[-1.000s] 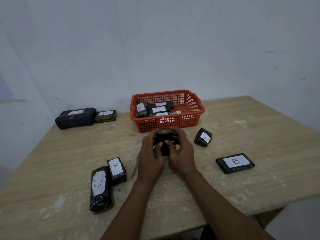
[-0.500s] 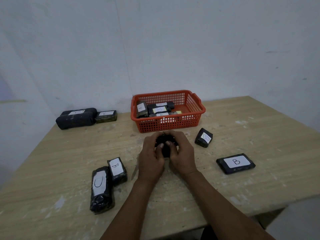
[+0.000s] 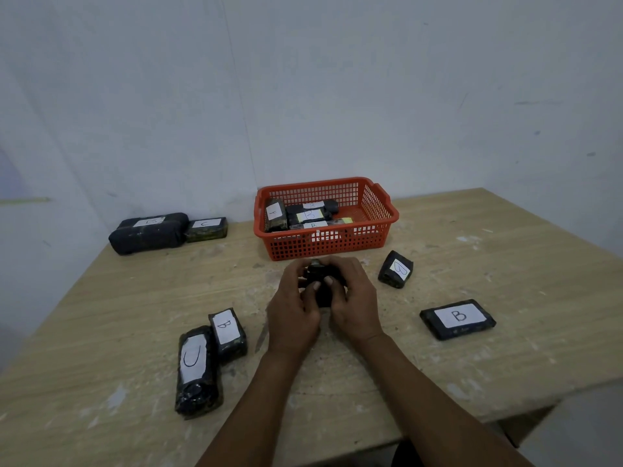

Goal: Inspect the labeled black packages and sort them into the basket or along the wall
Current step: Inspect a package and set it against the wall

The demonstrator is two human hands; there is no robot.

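Note:
My left hand (image 3: 292,308) and my right hand (image 3: 354,306) together grip a small black package (image 3: 323,285) over the middle of the table; its label is hidden. The red basket (image 3: 381,214) behind it holds several labeled black packages. On the table lie a C package (image 3: 196,369), a B package (image 3: 227,333) beside it, a small B package (image 3: 395,269) to the right and a flat B package (image 3: 457,318). Along the wall at the left lie a large black package (image 3: 148,232) and a C package (image 3: 206,228).
The wooden table (image 3: 505,264) stands in a corner of white walls. Its front edge runs close to my forearms, and its right corner drops off at the lower right.
Both hands have turned the small package a little between the fingers and held it in about the same place. The other packages have not moved.

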